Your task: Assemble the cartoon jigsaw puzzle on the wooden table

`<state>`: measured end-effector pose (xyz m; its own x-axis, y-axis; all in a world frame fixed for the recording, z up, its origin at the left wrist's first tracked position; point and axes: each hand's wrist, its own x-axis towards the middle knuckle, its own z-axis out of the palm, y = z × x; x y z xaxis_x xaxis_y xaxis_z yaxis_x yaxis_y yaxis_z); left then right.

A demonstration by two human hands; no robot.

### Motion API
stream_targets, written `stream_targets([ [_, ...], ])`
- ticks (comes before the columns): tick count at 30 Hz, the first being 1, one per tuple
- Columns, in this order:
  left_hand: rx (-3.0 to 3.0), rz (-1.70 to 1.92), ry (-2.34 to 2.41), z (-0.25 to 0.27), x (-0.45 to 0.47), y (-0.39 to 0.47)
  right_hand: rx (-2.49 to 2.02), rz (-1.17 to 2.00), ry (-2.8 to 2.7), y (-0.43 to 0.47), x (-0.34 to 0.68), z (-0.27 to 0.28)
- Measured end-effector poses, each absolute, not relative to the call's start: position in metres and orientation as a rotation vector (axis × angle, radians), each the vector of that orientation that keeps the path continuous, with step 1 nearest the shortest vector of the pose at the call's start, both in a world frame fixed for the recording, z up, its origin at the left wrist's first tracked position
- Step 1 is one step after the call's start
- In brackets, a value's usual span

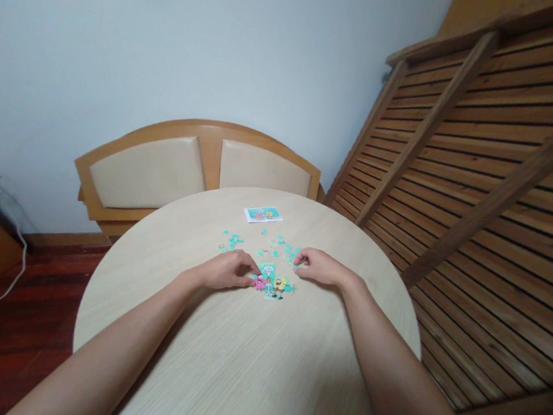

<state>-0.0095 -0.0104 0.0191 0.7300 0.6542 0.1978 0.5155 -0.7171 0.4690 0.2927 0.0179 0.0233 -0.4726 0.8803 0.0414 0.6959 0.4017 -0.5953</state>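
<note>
Jigsaw puzzle (269,284), partly joined, irregular outline; pink, yellow and pale cartoon figures on teal; lies mid-table between the hands. Left hand (231,270): fingertips at its left edge, covering part; whether they pinch cannot be told. Right hand (318,266): fingers curled beside loose teal pieces (281,242); any hold cannot be told. Beyond: printed picture card (263,215). Pale round table (243,354); padded headboard (210,155); slatted wooden frame (474,181), right.
</note>
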Motion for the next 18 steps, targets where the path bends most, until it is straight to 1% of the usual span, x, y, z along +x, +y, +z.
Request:
stream_targets([
  [5,2.463,0.555,0.963,0.022,-0.006,-0.012,-1.155,0.967,-2.214,0.017,0.279,0.020],
  [10,2.408,0.632,1.067,0.027,0.000,-0.016,-0.996,1.001,-2.159,0.007,0.254,0.021],
  [18,2.251,0.712,1.023,0.027,0.012,-0.022,-0.932,0.970,-2.122,-0.007,0.235,0.025],
])
